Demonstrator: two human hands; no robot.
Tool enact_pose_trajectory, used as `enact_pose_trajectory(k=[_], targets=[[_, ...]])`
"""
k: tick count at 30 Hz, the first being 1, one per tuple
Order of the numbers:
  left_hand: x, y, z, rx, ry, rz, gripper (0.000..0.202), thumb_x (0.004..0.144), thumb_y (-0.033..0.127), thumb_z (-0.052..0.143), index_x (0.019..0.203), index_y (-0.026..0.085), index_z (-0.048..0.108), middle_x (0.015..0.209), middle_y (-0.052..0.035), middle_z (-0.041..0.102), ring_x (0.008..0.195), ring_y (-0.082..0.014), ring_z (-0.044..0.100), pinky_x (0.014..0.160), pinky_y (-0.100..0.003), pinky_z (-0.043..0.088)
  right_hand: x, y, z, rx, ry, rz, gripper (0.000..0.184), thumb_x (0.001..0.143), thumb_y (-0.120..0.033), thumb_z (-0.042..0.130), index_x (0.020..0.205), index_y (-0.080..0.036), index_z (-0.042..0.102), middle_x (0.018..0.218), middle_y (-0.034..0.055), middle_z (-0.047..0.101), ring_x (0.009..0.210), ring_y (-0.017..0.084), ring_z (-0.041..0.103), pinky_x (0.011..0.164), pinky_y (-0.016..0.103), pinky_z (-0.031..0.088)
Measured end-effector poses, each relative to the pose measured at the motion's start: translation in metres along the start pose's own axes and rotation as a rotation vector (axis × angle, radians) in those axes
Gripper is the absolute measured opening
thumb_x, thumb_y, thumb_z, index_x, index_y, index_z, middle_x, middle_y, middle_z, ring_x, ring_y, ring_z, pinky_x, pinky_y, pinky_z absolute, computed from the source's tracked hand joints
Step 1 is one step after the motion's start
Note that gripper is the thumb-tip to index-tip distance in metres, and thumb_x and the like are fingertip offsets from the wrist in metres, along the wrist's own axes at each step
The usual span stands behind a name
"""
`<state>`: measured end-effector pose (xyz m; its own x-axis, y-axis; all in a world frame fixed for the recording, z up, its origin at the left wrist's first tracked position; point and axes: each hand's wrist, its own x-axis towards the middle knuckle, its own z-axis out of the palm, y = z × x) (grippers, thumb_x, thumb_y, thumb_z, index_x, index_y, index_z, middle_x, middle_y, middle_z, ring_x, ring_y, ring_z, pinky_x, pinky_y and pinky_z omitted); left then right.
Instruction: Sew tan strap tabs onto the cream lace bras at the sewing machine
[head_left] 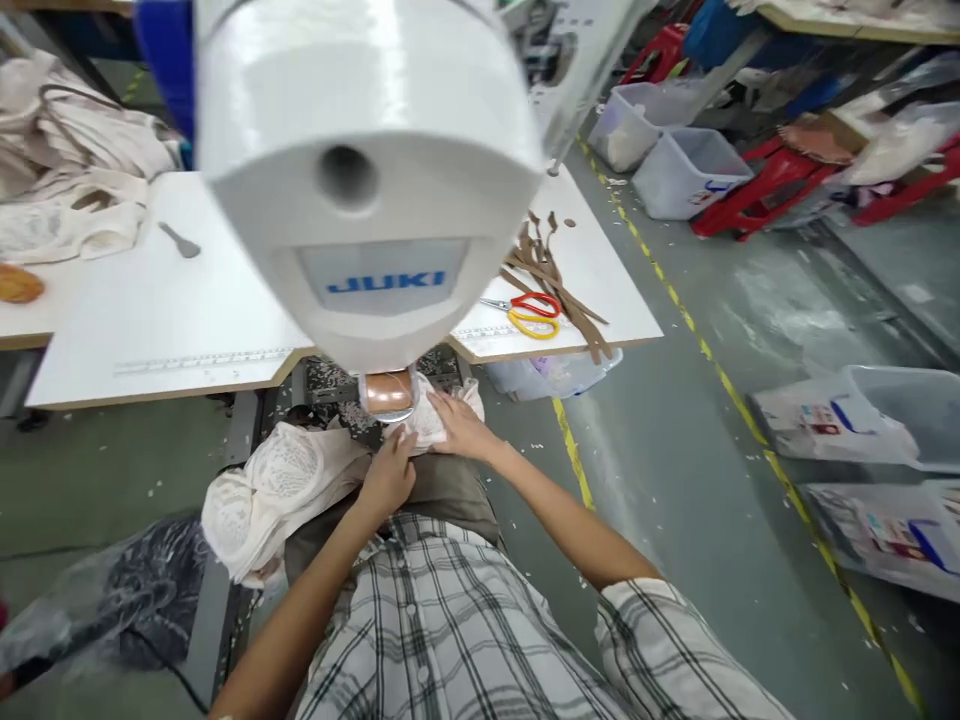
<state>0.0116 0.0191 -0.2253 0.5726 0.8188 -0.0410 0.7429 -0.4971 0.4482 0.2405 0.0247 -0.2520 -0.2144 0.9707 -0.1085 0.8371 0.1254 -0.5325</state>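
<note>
A white JUKI sewing machine head (367,170) fills the top middle of the view. Below it, a cream lace garment (285,495) lies across my lap and runs up under the machine's copper-coloured part (388,393). My left hand (388,475) is closed, pinching the fabric just below that part. My right hand (461,428) lies flat on the fabric to the right of it, fingers stretched toward the machine.
The white work table (150,320) carries red-and-yellow scissors (529,312), brown strips (555,280) and piled cream garments (67,170) at far left. Plastic bins (686,170) and red stools (757,190) stand beyond a yellow floor line (720,375). A dark bag (135,590) lies at lower left.
</note>
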Motion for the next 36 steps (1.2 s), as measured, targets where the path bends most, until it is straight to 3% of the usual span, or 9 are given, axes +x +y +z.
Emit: enact_pose_trajectory(k=[6, 10, 14, 20, 24, 28, 29, 33, 36], targets=[[-0.116, -0.099, -0.107, 0.256, 0.152, -0.732, 0.051, 0.100, 0.040, 0.021, 0.110, 0.009, 0.061, 0.108, -0.0215, 0.065, 0.102, -0.0302, 0.062, 0.083, -0.041, 0.048, 0.012, -0.014, 0.026, -0.010, 0.067, 0.052, 0.094, 0.076, -0.044, 0.073, 0.149, -0.008, 0.026, 0.147, 0.0303, 0.036, 0.139, 0.043, 0.034, 0.111, 0.060, 0.030], [-0.173, -0.130, -0.133, 0.316, 0.026, -1.000, 0.044, 0.091, 0.052, 0.041, 0.074, 0.017, 0.063, 0.073, -0.0134, 0.066, 0.071, -0.0279, 0.063, 0.062, -0.032, 0.041, 0.011, -0.029, 0.021, 0.017, 0.109, 0.070, 0.096, 0.075, -0.050, 0.074, 0.147, -0.006, 0.029, 0.151, 0.0324, 0.028, 0.139, 0.047, 0.031, 0.108, 0.063, 0.032], [-0.176, -0.118, -0.126, 0.313, -0.055, -1.003, 0.037, 0.093, 0.037, 0.038, 0.069, 0.020, 0.061, 0.080, -0.0106, 0.070, 0.074, -0.0243, 0.064, 0.058, -0.028, 0.033, 0.007, -0.076, 0.003, 0.165, 0.198, 0.004, 0.079, 0.082, -0.050, 0.067, 0.145, -0.013, 0.036, 0.149, 0.0249, 0.037, 0.139, 0.041, 0.034, 0.110, 0.060, 0.033], [-0.146, -0.115, -0.144, 0.359, -0.031, -1.096, 0.053, 0.095, 0.054, 0.030, 0.076, 0.019, 0.065, 0.086, -0.0145, 0.071, 0.072, -0.0265, 0.063, 0.055, -0.029, 0.029, -0.008, -0.158, -0.016, 0.516, -0.092, -0.268, 0.039, 0.088, -0.041, 0.064, 0.122, -0.023, 0.059, 0.133, 0.0099, 0.056, 0.124, 0.025, 0.054, 0.104, 0.041, 0.045], [-0.136, -0.110, -0.158, 0.369, -0.058, -1.018, 0.043, 0.093, 0.044, 0.040, 0.068, 0.018, 0.063, 0.075, -0.0124, 0.069, 0.066, -0.0230, 0.060, 0.054, -0.027, 0.027, -0.012, -0.173, -0.021, 0.600, -0.238, -0.263, 0.033, 0.091, -0.042, 0.061, 0.117, -0.023, 0.063, 0.125, 0.0092, 0.061, 0.113, 0.023, 0.060, 0.095, 0.037, 0.049], [-0.135, -0.047, -0.169, 0.436, 0.037, -0.878, 0.050, 0.099, 0.046, 0.029, 0.067, 0.019, 0.058, 0.072, -0.0093, 0.065, 0.066, -0.0201, 0.057, 0.055, -0.028, 0.023, -0.002, -0.180, -0.026, 0.688, -0.216, -0.238, 0.059, 0.084, -0.061, 0.063, 0.127, -0.021, 0.058, 0.134, 0.0130, 0.057, 0.122, 0.028, 0.055, 0.103, 0.042, 0.044], [-0.133, -0.025, -0.171, 0.428, 0.053, -0.794, 0.049, 0.098, 0.047, 0.032, 0.065, 0.019, 0.055, 0.068, -0.0068, 0.062, 0.063, -0.0185, 0.054, 0.055, -0.028, 0.023, 0.002, -0.183, -0.029, 0.742, -0.206, -0.263, 0.068, 0.080, -0.068, 0.062, 0.128, -0.019, 0.058, 0.135, 0.0142, 0.056, 0.124, 0.029, 0.053, 0.104, 0.043, 0.042], [-0.115, 0.053, -0.172, 0.100, 0.276, 0.005, 0.029, 0.094, 0.027, 0.051, 0.066, 0.020, 0.050, 0.060, -0.0005, 0.053, 0.057, -0.0147, 0.049, 0.055, -0.028, 0.029, 0.005, -0.193, -0.059, 1.028, -0.430, -0.386, 0.074, 0.077, -0.079, 0.054, 0.109, -0.013, 0.066, 0.109, 0.0119, 0.066, 0.100, 0.026, 0.062, 0.090, 0.039, 0.050], [-0.091, 0.080, -0.175, -0.229, 0.496, 0.197, 0.006, 0.087, 0.020, 0.061, 0.090, 0.020, 0.056, 0.083, -0.0040, 0.060, 0.080, -0.0174, 0.058, 0.071, -0.028, 0.044, -0.017, -0.184, -0.106, 1.124, -0.511, -0.288, 0.050, 0.087, -0.058, 0.060, 0.110, -0.014, 0.064, 0.099, 0.0073, 0.067, 0.092, 0.020, 0.063, 0.085, 0.034, 0.052]])
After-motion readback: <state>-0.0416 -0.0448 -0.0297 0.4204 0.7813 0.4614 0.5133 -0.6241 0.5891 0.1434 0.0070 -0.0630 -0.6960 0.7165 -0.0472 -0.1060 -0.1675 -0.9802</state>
